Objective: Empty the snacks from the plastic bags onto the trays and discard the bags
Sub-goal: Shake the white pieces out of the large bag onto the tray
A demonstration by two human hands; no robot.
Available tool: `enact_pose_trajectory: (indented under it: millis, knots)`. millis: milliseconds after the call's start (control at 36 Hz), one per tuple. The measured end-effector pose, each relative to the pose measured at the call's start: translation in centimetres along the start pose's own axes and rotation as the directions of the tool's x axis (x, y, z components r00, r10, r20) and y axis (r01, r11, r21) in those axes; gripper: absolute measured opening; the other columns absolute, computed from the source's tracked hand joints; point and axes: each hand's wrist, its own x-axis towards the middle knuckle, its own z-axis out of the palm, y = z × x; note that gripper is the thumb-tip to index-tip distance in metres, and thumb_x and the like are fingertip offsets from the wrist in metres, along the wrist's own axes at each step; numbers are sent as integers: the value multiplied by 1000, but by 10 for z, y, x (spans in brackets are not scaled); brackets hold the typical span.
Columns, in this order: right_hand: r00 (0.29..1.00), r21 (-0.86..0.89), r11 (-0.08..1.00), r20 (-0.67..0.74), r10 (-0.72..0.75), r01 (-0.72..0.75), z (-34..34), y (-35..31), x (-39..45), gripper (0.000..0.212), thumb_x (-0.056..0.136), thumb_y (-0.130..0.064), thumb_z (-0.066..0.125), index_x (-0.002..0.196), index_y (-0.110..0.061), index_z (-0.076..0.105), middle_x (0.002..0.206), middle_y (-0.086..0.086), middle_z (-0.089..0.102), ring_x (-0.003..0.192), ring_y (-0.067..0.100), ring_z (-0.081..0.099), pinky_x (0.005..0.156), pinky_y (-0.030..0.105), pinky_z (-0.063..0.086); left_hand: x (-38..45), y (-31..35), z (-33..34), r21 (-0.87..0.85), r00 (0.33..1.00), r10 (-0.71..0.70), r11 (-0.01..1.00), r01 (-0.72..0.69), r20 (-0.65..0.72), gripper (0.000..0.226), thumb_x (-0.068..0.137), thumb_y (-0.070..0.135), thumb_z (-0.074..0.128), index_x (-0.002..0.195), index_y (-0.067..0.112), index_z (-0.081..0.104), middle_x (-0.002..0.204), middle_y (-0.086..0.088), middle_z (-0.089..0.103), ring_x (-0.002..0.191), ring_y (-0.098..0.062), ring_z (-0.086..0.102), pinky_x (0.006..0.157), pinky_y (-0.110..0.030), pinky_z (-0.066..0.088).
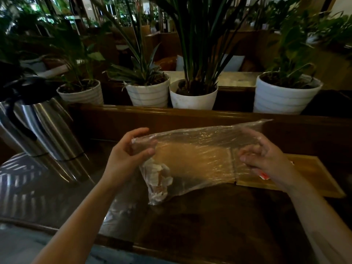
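I hold a clear plastic bag (198, 149) stretched between both hands above the dark table. My left hand (127, 159) pinches its left edge, and my right hand (264, 155) grips its right end, partly seen through the plastic. Pale snacks (159, 180) hang bunched in the bag's lower left corner. A wooden tray (308, 178) lies on the table under and behind the bag, towards the right. A small red and white packet (263, 175) shows on the tray just below my right hand.
Two steel thermos jugs (43, 128) stand at the left on the glossy table (219, 221). A wooden ledge (171, 115) behind carries several white plant pots (192, 98). Another bit of clear plastic (122, 208) lies on the table under my left forearm.
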Motion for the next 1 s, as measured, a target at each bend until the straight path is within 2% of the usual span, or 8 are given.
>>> enact_pose_trajectory:
  millis: [83, 167, 222, 333, 444, 667, 833, 1000]
  knots:
    - [1000, 0, 1000, 19, -15, 15, -2, 1, -2, 72, 83, 6, 63, 136, -39, 44, 95, 11, 71, 73, 11, 70, 56, 19, 53, -12, -21, -4, -250, 991, -117, 959, 131, 71, 54, 80, 4, 64, 129, 27, 54, 121, -8, 67, 109, -25, 67, 83, -37, 59]
    - [1000, -5, 1000, 26, -17, 17, -4, 4, -2, 73, 82, 8, 63, 137, -37, 43, 96, 14, 70, 67, 8, 68, 50, 16, 50, -24, -37, -7, -100, 980, -167, 979, 178, 106, 38, 83, 12, 62, 118, 27, 63, 113, -4, 70, 107, -22, 67, 80, -28, 59]
    - [1000, -16, 1000, 24, -13, 13, -6, 7, 0, 74, 82, 6, 63, 137, -39, 43, 95, 14, 71, 71, 10, 69, 54, 19, 52, -33, -46, -6, -41, 973, -187, 980, 194, 136, 33, 87, 17, 62, 119, 24, 64, 113, -3, 70, 107, -18, 68, 82, -25, 57]
    - [1000, -37, 999, 18, 11, -11, -9, 17, 0, 74, 82, 4, 65, 135, -43, 44, 92, 10, 73, 70, 8, 68, 53, 18, 51, -39, -55, -6, 2, 981, -190, 982, 190, 45, 25, 88, 12, 60, 110, 19, 71, 108, -1, 74, 100, -14, 70, 77, -18, 56]
    - [1000, -51, 998, -6, 23, -23, -11, 25, -4, 73, 81, 1, 67, 134, -44, 45, 93, 10, 74, 79, 13, 70, 70, 31, 52, -35, -51, 0, 80, 989, -145, 986, 147, -34, 23, 83, 0, 67, 88, 20, 77, 90, 2, 77, 81, -6, 73, 68, -13, 54]
    - [998, -32, 999, -53, 41, -42, -10, 31, -7, 74, 81, 1, 67, 137, -41, 43, 93, 5, 75, 85, 14, 71, 72, 30, 50, -28, -63, 10, 153, 976, -177, 969, 196, -126, 13, 79, 8, 73, 86, 18, 74, 83, 7, 76, 69, 0, 69, 57, -19, 54]
    - [997, -1, 998, -56, 57, -57, -8, 24, -7, 70, 80, -1, 68, 131, -43, 44, 93, 3, 76, 82, 9, 71, 64, 23, 48, -38, -77, 8, 168, 972, -227, 958, 234, -57, 22, 83, 6, 69, 95, 23, 73, 96, 2, 75, 88, -14, 72, 74, -29, 58]
    - [995, 32, 996, -51, 90, -88, -9, 19, 0, 70, 79, -3, 69, 133, -41, 46, 99, 9, 74, 83, 21, 69, 55, 25, 52, -34, -76, 6, 190, 975, -185, 960, 207, -123, 19, 87, 4, 65, 86, 23, 70, 89, 4, 74, 77, -9, 71, 65, -24, 55]
